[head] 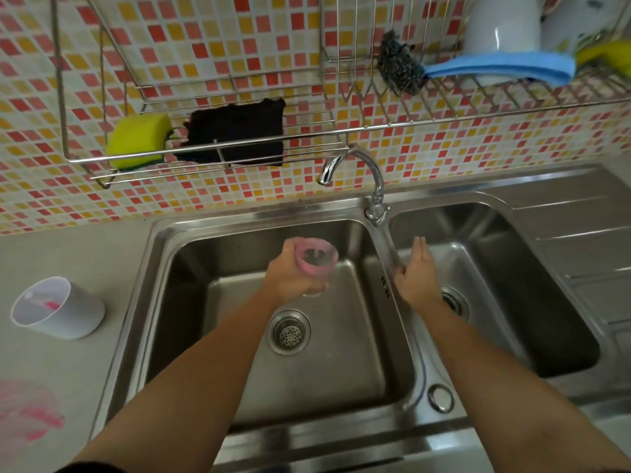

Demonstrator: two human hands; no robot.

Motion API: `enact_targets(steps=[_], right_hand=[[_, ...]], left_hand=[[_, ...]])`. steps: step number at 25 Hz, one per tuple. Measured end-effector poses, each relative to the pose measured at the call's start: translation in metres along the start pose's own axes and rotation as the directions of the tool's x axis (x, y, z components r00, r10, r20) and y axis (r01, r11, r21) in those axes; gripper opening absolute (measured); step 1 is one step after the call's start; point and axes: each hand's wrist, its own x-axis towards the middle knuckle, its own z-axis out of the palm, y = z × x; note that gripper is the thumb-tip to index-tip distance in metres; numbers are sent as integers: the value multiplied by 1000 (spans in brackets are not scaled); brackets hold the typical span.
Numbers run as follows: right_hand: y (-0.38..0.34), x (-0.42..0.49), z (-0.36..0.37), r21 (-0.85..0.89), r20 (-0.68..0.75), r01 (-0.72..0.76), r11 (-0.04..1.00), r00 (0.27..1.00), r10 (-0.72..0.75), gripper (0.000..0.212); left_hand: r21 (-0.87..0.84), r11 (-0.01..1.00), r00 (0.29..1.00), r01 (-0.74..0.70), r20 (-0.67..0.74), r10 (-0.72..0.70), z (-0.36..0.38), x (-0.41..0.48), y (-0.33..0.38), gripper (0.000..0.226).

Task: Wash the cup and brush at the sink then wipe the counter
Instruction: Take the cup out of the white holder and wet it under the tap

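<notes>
Here the left hand (290, 279) wraps its fingers round the pink-rimmed clear glass cup (317, 259); the right hand (415, 276) holds nothing, fingers straight. Best tilt the cup's mouth under the curved chrome tap (377, 180) beyond the fingers.

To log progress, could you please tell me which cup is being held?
The pink-stained clear cup, gripped by the left hand over the left basin; the white cup sits alone on the counter.
</notes>
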Motion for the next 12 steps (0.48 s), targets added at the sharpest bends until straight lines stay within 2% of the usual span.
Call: enact_targets(steps=[1, 3, 7, 10, 12], right_hand=[[-6, 15, -8, -2, 26, -5, 1000, 1000, 5, 73], [-18, 42, -20, 25, 71, -6, 1000, 997, 4, 84], [-33, 74, -19, 69, 162, 123, 990, 978, -132, 93], [-30, 78, -7, -87, 249, 361, 929, 910, -330, 99], [-26, 75, 1, -191, 319, 476, 858, 857, -404, 95]], left_hand=[[-25, 1000, 1000, -6, 11, 6, 4, 3, 7, 72], [-73, 997, 1000, -26, 0, 26, 9, 10, 19, 64], [-119, 993, 999, -19, -35, 15, 7, 28, 38, 63], [-113, 994, 999, -4, -53, -2, 5, 38, 40, 83], [-117, 993, 997, 13, -68, -21, 6, 42, 38, 87]])
